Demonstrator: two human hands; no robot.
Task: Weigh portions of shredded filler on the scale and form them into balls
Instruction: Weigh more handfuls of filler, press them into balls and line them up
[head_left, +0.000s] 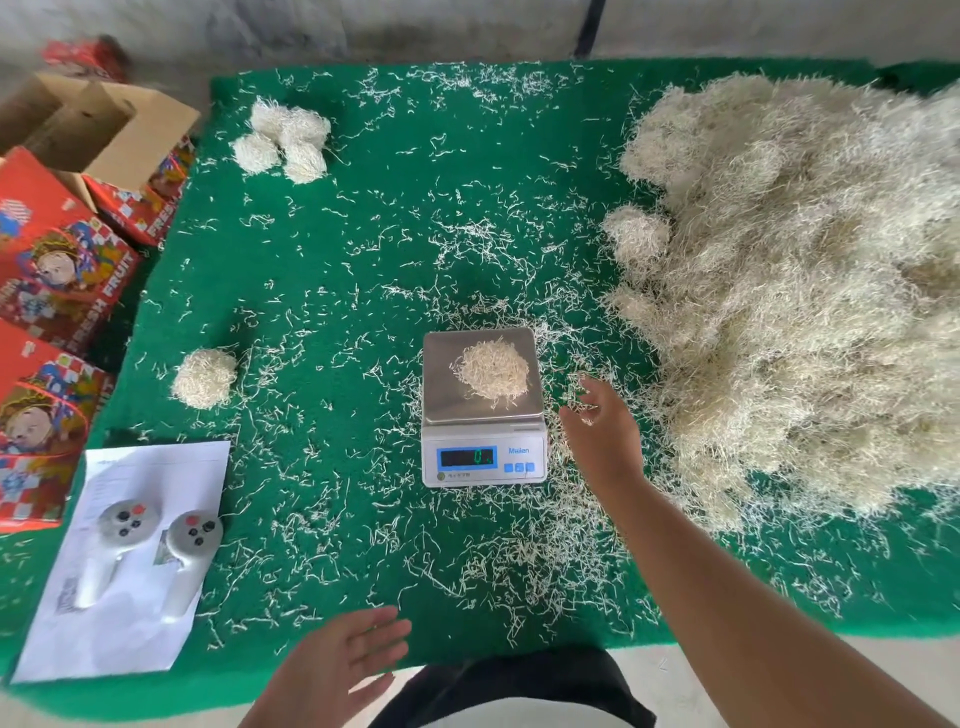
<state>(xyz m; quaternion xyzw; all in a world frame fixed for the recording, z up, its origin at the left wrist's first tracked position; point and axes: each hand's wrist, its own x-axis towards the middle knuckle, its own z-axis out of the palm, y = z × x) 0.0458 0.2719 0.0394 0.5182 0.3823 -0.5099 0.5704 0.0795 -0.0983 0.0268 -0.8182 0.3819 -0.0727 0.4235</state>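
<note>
One small portion of filler (492, 375) sits on the scale (483, 408). I judge the reading should settle first, then strands be added or removed lightly. The right hand (602, 434) hovers just beside the pan, fingers (592, 387) loosely spread and empty; the left hand (343, 660) is flat and empty near the tabletop (322, 291) edge.

The person's 2 arms were bare, with no sleeves, gloves, rings or watch showing on the left hand (340, 662) or the right hand (602, 434). Dark clothing (511, 686) covered the lap.
</note>
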